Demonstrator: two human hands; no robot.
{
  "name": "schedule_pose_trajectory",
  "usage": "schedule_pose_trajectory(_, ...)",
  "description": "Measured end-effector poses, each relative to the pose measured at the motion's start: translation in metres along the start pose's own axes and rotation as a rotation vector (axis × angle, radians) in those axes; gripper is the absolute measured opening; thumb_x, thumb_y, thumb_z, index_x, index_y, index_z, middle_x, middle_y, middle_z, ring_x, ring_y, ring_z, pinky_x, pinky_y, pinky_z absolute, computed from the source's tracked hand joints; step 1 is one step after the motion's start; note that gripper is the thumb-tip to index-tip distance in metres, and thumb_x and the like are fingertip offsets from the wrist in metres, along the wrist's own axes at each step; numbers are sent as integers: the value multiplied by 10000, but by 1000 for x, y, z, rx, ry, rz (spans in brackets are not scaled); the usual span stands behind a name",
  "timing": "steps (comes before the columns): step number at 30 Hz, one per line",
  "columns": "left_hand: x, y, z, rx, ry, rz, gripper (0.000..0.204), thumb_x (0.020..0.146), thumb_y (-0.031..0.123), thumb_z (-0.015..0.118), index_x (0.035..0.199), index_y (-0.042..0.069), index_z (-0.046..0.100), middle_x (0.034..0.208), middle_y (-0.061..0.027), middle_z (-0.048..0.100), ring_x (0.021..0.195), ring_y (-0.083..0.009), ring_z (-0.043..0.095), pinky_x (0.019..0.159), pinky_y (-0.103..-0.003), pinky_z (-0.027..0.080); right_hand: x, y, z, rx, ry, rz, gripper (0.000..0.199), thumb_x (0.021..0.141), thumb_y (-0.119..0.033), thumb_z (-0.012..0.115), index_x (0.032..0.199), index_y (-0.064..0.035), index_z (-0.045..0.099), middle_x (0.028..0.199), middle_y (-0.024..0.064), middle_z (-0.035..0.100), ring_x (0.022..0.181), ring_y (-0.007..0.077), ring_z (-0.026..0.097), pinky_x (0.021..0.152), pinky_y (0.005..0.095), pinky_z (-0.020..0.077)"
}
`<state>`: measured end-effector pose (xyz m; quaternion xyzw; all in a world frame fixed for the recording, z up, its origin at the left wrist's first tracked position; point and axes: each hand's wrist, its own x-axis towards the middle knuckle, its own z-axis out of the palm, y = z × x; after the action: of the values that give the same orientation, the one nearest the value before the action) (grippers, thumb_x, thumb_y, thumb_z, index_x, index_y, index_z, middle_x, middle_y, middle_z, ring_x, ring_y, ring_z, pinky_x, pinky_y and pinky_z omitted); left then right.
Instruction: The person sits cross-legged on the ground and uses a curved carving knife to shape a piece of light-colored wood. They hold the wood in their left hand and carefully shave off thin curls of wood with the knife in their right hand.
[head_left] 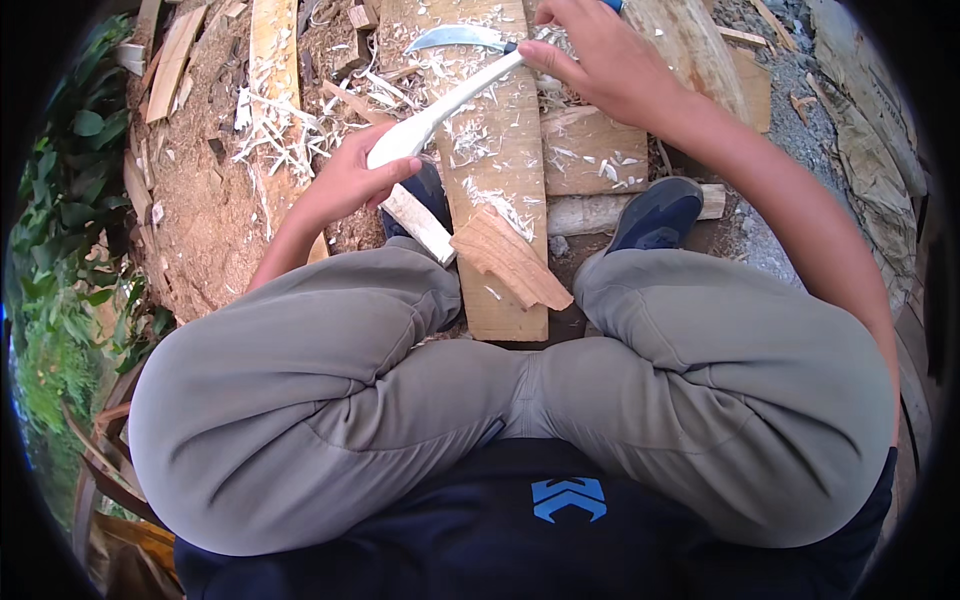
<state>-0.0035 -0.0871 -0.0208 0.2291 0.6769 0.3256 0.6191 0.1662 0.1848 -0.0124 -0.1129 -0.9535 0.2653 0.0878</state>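
My left hand (360, 178) is closed around the thick end of a pale carved wooden piece (440, 110). The piece slants up and to the right, narrowing to a slim end by my right thumb. My right hand (600, 62) grips a curved knife (458, 37), whose hooked blade points left above the wood; most of its handle is hidden by the fingers, with a blue bit showing beyond them. From here I cannot tell whether the blade touches the wood. Below both hands lies a long plank (490, 150) strewn with shavings.
A rough brown wood offcut (512, 258) rests on the plank's near end, beside a pale stick (420, 222). My shoes (657, 212) flank the plank. Shavings (285, 135) and scraps cover the ground at left. Short boards (597, 150) lie at right, and leafy plants (85, 180) edge the far left.
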Motion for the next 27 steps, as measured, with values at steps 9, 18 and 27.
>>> schedule_pose_trajectory(9,12,-32,5,-113,164,7,261,874,251,735,966,67,574,592,30,543,449,-51,489,400,-207,325,-4,31,29,78,-241,-5,381,907,-194,585,1192,26,463,1027,289,580,1023,460,577,884,503,480)
schedule_pose_trajectory(18,25,-27,34,-205,233,-37,339,874,300,676,1008,1,589,679,14,535,457,-68,465,423,-226,360,-7,9,-7,79,-150,512,235,896,-94,512,1076,48,565,881,322,650,867,470,653,770,518,507)
schedule_pose_trajectory(27,34,2,39,50,125,-112,408,893,379,556,895,-28,586,677,-79,577,526,-145,554,503,-318,446,-37,-25,4,6,-374,235,325,1045,-337,419,982,-39,532,853,198,648,824,405,651,741,517,515)
